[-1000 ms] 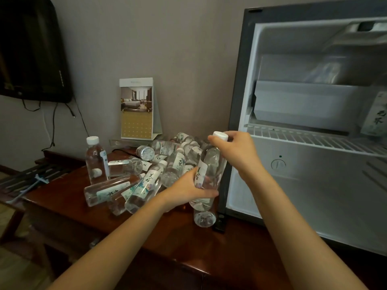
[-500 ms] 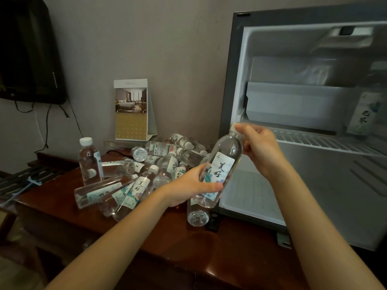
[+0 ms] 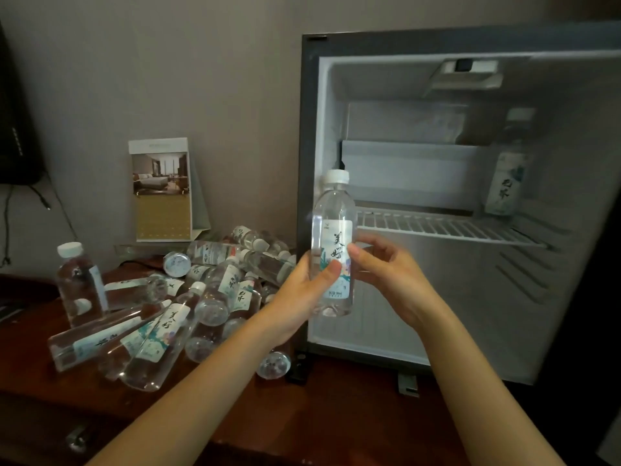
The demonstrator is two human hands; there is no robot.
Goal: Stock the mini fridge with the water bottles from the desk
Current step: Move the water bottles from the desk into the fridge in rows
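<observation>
Where half a second ago the water bottle [image 3: 333, 230] leaned with its cap toward the fridge and the right hand [image 3: 386, 274] was at that cap, it now stands upright, and that hand has dropped to label height. The bottle is in the air, above the bench [image 3: 336, 415], in front of the left edge of the open mini fridge [image 3: 307, 163].

Grip: the left hand [image 3: 302, 294] holds the lower left side with its thumb across the label. The right-hand fingers [image 3: 356, 253] curl against the right side. Both hands are clamped on the bottle.

Counts:
- Two hands with one bottle between them.
- One wire shelf [image 3: 437, 227] in the fridge, with one second bottle [image 3: 505, 176] upright at its far right end.
- One standing bottle [image 3: 79, 284] at the left of the bench.
- One heap of bottles [image 3: 201, 290] lying between the standing bottle and the fridge. I see at least a dozen, but they overlap and I cannot tell the exact number.
- One calendar card [image 3: 163, 193] at the wall behind the heap.
</observation>
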